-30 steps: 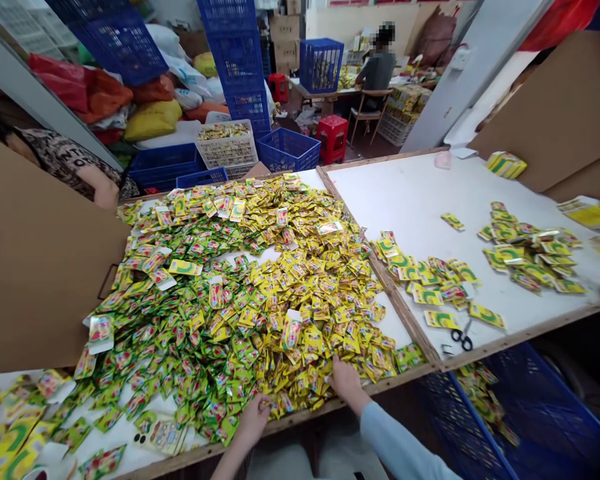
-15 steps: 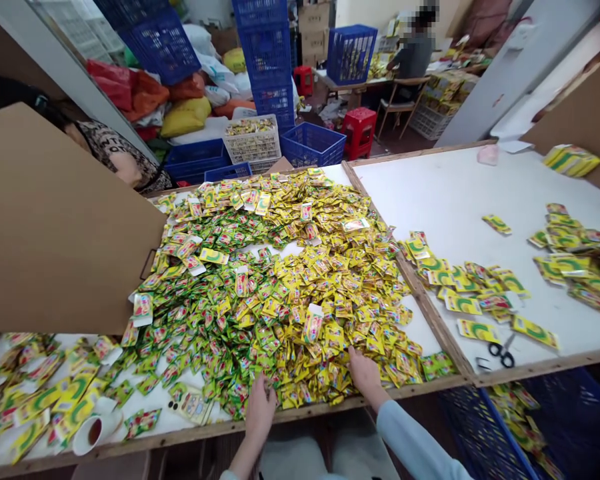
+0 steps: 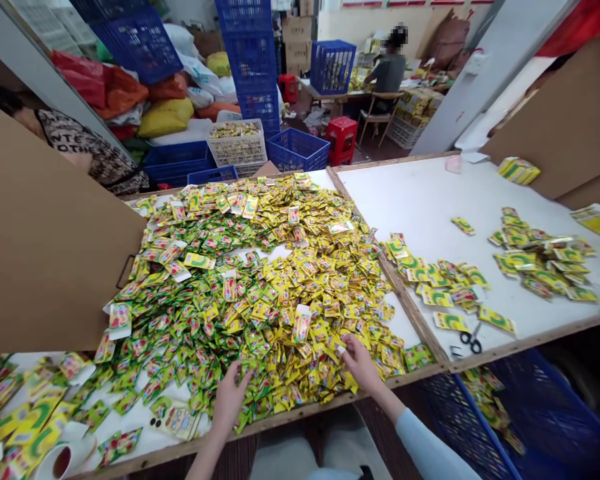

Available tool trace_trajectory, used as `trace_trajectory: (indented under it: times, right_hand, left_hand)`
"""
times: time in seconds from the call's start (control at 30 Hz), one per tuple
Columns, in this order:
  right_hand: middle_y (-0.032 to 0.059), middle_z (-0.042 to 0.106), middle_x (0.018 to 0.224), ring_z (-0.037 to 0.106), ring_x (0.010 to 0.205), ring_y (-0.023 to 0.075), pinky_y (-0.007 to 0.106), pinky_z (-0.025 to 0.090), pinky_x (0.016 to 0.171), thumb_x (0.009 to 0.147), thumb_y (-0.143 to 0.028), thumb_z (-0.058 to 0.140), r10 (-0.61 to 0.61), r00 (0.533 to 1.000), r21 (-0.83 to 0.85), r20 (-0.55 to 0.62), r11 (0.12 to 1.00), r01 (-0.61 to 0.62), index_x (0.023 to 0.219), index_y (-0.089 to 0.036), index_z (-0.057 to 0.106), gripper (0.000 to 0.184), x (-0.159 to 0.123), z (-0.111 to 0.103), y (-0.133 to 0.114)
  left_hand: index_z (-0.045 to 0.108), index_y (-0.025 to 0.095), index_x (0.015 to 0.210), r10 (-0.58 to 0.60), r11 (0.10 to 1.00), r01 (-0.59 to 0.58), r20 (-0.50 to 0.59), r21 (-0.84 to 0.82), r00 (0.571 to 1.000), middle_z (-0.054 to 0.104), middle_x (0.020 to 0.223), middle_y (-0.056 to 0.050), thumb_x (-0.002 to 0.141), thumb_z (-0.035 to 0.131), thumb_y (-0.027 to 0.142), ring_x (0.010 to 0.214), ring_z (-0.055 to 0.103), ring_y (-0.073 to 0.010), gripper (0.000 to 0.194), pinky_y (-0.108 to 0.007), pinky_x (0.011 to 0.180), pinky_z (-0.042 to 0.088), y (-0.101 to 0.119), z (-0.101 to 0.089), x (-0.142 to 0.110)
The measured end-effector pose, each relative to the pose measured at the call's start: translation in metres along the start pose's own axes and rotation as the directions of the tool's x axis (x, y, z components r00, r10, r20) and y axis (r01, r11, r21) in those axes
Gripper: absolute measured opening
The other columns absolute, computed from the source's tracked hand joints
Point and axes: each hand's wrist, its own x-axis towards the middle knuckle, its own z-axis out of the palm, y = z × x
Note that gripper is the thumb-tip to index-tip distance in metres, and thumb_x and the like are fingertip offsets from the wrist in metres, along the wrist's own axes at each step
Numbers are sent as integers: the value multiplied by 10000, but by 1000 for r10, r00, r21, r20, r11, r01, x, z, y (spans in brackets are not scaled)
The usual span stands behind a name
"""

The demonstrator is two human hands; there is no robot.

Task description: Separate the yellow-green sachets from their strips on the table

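Small shiny sachets lie in a wide heap on the table, mostly green sachets [image 3: 200,333] on the left and yellow sachets [image 3: 325,287] on the right. At the heap's near edge, my left hand [image 3: 229,395] has its thumb and fingers curled around a green sachet, partly hidden by the fingers. My right hand [image 3: 361,365] is over the yellow sachets, thumb and fingers apart, with something small and white at a fingertip. Between and beyond the hands, a few larger flat packets with white ends, such as one upright packet [image 3: 301,324], lie on the heap.
A wooden strip [image 3: 405,293] divides the table. Right of it are scissors [image 3: 473,340] and loose yellow packets [image 3: 435,275]. A paper cup [image 3: 60,460] lies at the near left by a cardboard sheet [image 3: 45,247]. Blue crates [image 3: 300,148] stand behind; a person [image 3: 387,73] sits farther back.
The view has shifted slightly to the right. My left hand has moved left among the green sachets; my right hand has lifted slightly and its fingers have spread.
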Motion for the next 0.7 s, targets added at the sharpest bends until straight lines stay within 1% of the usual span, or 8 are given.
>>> trace_trajectory:
  times: [0.1, 0.23, 0.3, 0.37, 0.47, 0.57, 0.63, 0.7]
  right_hand:
    - [-48, 525, 624, 540, 410, 109, 221, 428, 392, 841, -472, 393, -28, 989, 203, 142, 979, -1, 885, -210, 413, 266, -13, 7, -25]
    - [-86, 479, 527, 431, 317, 61, 169, 336, 317, 766, -420, 553, -85, 958, 337, 275, 941, -14, 790, -202, 453, 241, -25, 20, -49]
    - [-87, 469, 504, 398, 319, 51, 161, 313, 316, 764, -369, 571, -97, 956, 374, 277, 927, -14, 771, -195, 484, 195, -26, 24, -53]
    - [-80, 471, 508, 408, 360, 54, 158, 318, 338, 752, -336, 595, -90, 967, 409, 239, 913, -16, 756, -191, 502, 172, -26, 24, -52]
    - [-21, 573, 732, 532, 585, 97, 165, 407, 439, 679, -321, 682, -38, 989, 473, 143, 880, -34, 900, -205, 526, 294, -30, 24, -44]
    - [55, 600, 984, 594, 775, 164, 225, 483, 519, 633, -412, 706, 33, 991, 542, 128, 835, -98, 1077, -216, 511, 523, -37, 25, -31]
    - [70, 637, 906, 621, 714, 183, 261, 496, 511, 646, -501, 663, 79, 986, 573, 145, 806, -149, 1016, -178, 572, 500, -40, 23, -20]
    - [51, 650, 756, 616, 591, 166, 259, 484, 473, 655, -548, 631, 129, 984, 596, 119, 784, -175, 914, -154, 613, 472, -41, 18, -10]
  left_hand:
    - [560, 145, 1002, -3, 984, 19, 87, -180, 996, 673, 896, -101, 679, 540, 541, 909, 629, -267, 512, -328, 660, 524, 30, 23, -15]
    - [619, 133, 953, 23, 935, 57, 221, -351, 975, 672, 772, -79, 665, 527, 613, 620, 631, -211, 568, -299, 449, 508, 65, 51, -39]
    - [637, 140, 917, 30, 914, 72, 244, -399, 969, 645, 726, -57, 702, 454, 649, 550, 594, -175, 581, -289, 422, 498, 75, 57, -47]
    - [640, 145, 885, 37, 905, 73, 248, -419, 968, 606, 676, -31, 700, 458, 657, 550, 573, -162, 574, -282, 425, 500, 81, 61, -52]
    - [630, 141, 856, 53, 912, 50, 237, -408, 970, 562, 639, -10, 666, 514, 650, 547, 554, -160, 556, -288, 425, 504, 85, 73, -56]
    - [630, 144, 848, 92, 932, -7, 217, -362, 972, 604, 775, -58, 706, 475, 627, 604, 589, -180, 527, -315, 477, 522, 92, 92, -57]
    - [640, 159, 824, 145, 946, -75, 205, -314, 968, 616, 879, -82, 720, 504, 573, 729, 612, -209, 448, -349, 613, 538, 100, 103, -50]
    - [636, 175, 874, 186, 958, -140, 166, -251, 968, 601, 970, -88, 744, 535, 492, 896, 585, -233, 358, -386, 804, 494, 109, 110, -32]
